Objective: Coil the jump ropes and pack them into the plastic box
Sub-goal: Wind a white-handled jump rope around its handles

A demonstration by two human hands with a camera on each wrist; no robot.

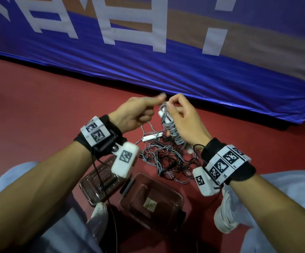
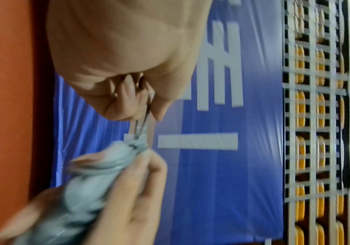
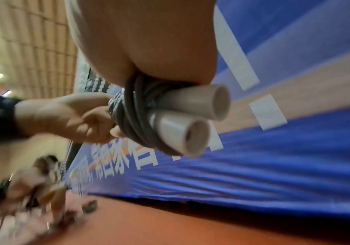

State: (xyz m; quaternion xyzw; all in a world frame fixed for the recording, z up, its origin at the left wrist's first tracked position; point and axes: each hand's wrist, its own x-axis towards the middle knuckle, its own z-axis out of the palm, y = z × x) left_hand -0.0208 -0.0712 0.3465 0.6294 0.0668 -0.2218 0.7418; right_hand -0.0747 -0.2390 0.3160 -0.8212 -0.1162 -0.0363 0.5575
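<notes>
My right hand [image 1: 180, 117] grips a jump rope bundle [image 1: 171, 128]: grey cord wound around two white handles [image 3: 190, 116] held side by side. My left hand [image 1: 140, 110] is beside its top end and pinches the loose cord end [image 2: 143, 122] between thumb and forefinger. Both hands hover above a tangle of grey and black ropes [image 1: 166, 161] on the red floor, with one white handle [image 1: 149, 137] lying in it. The plastic box [image 1: 151, 201] stands open near my feet, nothing coiled inside it.
The box lid [image 1: 98, 181] lies left of the box. A blue banner [image 1: 184, 70] with white lettering hangs just beyond the ropes. My white shoes [image 1: 224, 212] and trouser legs flank the box. Red floor [image 1: 38, 106] stretches to the left.
</notes>
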